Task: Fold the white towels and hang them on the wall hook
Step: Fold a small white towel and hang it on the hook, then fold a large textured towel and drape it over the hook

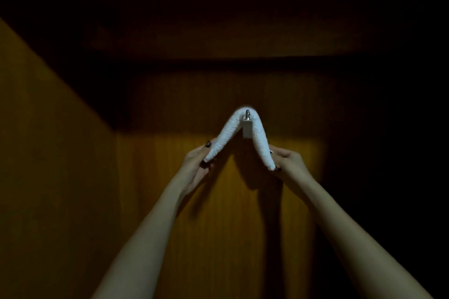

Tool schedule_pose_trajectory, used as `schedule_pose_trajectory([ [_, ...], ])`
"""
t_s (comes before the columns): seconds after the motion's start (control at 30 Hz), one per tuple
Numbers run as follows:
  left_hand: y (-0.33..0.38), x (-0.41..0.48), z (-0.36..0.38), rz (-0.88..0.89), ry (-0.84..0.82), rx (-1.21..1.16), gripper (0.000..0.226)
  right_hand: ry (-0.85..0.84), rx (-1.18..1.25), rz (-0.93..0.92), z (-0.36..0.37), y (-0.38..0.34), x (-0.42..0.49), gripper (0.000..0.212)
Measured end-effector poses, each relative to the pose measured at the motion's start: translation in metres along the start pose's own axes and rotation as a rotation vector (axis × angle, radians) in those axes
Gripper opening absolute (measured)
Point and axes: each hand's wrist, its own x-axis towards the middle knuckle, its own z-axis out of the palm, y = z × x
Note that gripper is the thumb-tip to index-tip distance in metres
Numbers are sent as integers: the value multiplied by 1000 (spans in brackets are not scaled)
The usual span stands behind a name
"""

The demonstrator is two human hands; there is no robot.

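A folded white towel (227, 132) is draped in an upside-down V over a small metal wall hook (247, 126), whose tip pokes up at the towel's peak. My left hand (198, 161) grips the towel's lower left end. My right hand (288, 159) grips its lower right end. Both arms reach up from the bottom of the view.
The hook is fixed to a dim orange-brown wooden wall (218, 201). Another wall (48, 153) meets it at a corner on the left. The upper part and the right side of the scene are in deep shadow.
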Motion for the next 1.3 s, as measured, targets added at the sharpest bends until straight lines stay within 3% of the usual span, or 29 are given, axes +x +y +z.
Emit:
schedule_pose_trajectory([
  [0.1, -10, -6, 4, 35, -18, 296, 39, -7, 77, 14, 8, 1, -4, 19],
  [0.2, -22, -8, 11, 172, 137, 558, 8, 28, -18, -3, 12, 3, -15, 21],
  [0.27, -24, -10, 13, 307, 234, 594, 13, 92, -136, -51, 16, 1, -25, 26],
  [0.37, -18, -21, 17, 395, 229, 729, 15, 117, -281, -146, 21, -5, -44, 31],
  [0.5, -6, -42, 18, 313, 144, 932, 34, 194, -489, -249, 23, -11, -70, 25],
  [0.6, 1, -75, 21, 295, 157, 1047, 56, 229, -669, -185, 20, -6, -96, 47],
  [0.73, -1, -130, 24, 273, 102, 1204, 61, 209, -796, -92, 31, 14, -153, 47],
  [0.87, -11, -199, 29, 205, -1, 1222, 57, 115, -856, 23, 49, 39, -222, 52],
  [1.07, -45, -305, 22, 53, -140, 1238, 57, -154, -936, 208, 67, 59, -308, 73],
  [1.3, -93, -417, 0, -209, -301, 1425, 61, -323, -983, 351, 72, 112, -414, 68],
])
